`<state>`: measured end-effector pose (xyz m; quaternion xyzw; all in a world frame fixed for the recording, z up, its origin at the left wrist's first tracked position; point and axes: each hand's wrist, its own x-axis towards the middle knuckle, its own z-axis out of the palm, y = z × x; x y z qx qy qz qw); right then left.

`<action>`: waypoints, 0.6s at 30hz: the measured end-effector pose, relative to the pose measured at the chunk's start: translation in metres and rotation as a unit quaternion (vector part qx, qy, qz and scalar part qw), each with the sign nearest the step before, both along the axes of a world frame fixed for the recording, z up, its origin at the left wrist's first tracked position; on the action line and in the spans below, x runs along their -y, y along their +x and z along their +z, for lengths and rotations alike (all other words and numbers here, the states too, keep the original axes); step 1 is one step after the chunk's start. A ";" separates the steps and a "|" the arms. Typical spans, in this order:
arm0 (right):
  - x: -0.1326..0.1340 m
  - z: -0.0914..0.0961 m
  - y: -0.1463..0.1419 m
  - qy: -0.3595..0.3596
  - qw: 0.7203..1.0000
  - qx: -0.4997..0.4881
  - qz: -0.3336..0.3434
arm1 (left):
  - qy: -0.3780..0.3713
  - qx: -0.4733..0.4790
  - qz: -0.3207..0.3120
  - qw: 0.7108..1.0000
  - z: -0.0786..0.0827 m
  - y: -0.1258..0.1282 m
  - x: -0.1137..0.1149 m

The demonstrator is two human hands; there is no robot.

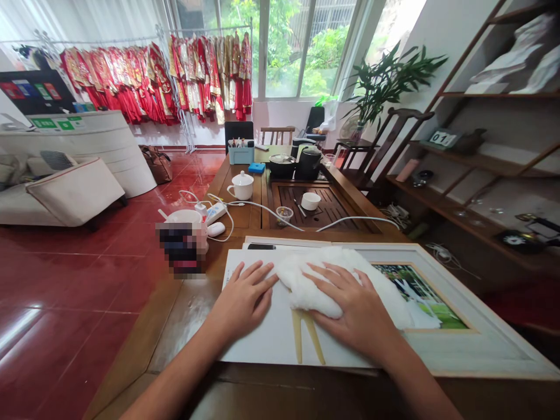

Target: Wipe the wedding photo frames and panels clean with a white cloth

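Note:
A white board or sheet (pixel 266 347) lies on the near end of the wooden table. On it rests a fluffy white wad like cotton batting (pixel 301 291). Two tan, tapering strips (pixel 298 338) stick out from under the wad toward me; their upper ends are hidden. My left hand (pixel 245 294) lies flat on the board, fingers spread, its fingertips close to the wad's left edge. Over the wad my right hand (pixel 352 303) is laid with fingers apart, touching its top. Right of the wad is a pale picture frame (pixel 490 350) around a photo (pixel 450 315), partly covered.
Behind the board lies a dark flat object (pixel 261 247). A white cable (pixel 280 211) crosses the table near a small white bowl (pixel 311 201), a lidded cup (pixel 242 186) and a white mouse (pixel 216 229). A blurred-out container (pixel 184 219) stands at the left edge.

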<state>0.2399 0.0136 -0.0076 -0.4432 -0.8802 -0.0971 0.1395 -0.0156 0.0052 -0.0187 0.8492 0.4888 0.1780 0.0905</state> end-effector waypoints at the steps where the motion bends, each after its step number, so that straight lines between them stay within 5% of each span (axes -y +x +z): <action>1: 0.007 0.001 0.001 -0.004 1.000 0.006 0.012 | 0.000 0.003 0.004 1.000 0.000 0.000 0.000; 9: 0.058 0.003 0.019 0.008 0.997 0.052 0.063 | -0.002 0.013 0.010 1.000 -0.001 0.001 0.001; 18: 0.012 0.002 0.002 0.000 1.000 0.022 0.011 | 0.000 -0.001 -0.017 1.000 -0.001 -0.001 0.001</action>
